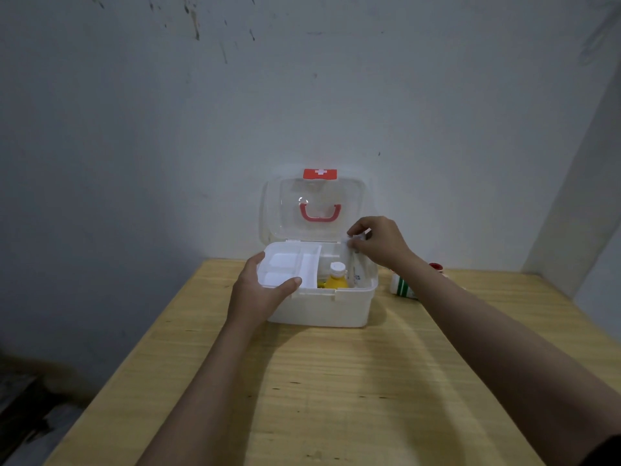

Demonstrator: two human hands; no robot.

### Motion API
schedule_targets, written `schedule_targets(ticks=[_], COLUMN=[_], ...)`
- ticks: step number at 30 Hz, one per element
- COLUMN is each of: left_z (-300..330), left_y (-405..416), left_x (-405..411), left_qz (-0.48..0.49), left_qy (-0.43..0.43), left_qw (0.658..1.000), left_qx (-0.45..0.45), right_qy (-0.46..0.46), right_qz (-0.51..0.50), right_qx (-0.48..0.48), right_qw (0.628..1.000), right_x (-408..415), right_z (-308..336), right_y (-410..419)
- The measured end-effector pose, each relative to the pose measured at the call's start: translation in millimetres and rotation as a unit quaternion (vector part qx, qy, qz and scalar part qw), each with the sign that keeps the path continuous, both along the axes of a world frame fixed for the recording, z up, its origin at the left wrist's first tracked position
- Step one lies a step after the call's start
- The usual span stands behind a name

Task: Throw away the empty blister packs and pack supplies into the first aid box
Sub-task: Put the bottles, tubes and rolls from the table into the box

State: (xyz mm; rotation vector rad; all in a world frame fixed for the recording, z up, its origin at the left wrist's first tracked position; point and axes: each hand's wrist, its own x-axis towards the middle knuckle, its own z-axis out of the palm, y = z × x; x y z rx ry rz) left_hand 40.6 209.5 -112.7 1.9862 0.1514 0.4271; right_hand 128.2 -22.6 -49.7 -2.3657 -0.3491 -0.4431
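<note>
While the first aid box sits open on the wooden table, close to the wall, with its clear lid raised and leaning back, the packing step appears to be in hand rather than the disposal step: no blister packs are visible anywhere in view. Left hand grips the white divided tray at its front-left corner, thumb over the front edge; tray is seated across the left part of the box, its compartments showing nothing inside. Right hand pinches the top of a white packet, printing too small to read, fingertips closed on it; packet stands nearly upright with its lower end already inside the right-hand well of the box, just beside a yellow bottle with a white cap. Judgement: packet is partway in, not yet released. Outside the box, to its right on the table, lie a white bottle with green bands and a red-capped container, partly hidden behind the right forearm; these likely remain to be packed. Next move calls for lowering the packet fully into the well without knocking over the yellow bottle, opening the fingers, then reaching for the green-banded bottle while the left hand steadies the tray.
</note>
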Motion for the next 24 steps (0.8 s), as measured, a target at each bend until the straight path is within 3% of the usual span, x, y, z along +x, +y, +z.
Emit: schedule_targets(ticks=[13,20,24], left_z=[1,1,0], left_y=[-1,-2,-2], left_x=[-1,-1,0], left_qz=[0.004,0.008,0.008], left_qy=[0.001,0.001,-0.004], left_qw=[1.0,1.0,1.0], left_qx=[0.007,0.014,0.008], right_qy=[-0.013,0.01,0.031], right_qz=[-0.052,-0.025,-0.051], right_qx=[-0.092,0.025,-0.043], right_qw=[0.994,0.999,0.997], right_x=[3,-14,-36], right_z=[-13,1,-6], right_y=[-3,-50,-103])
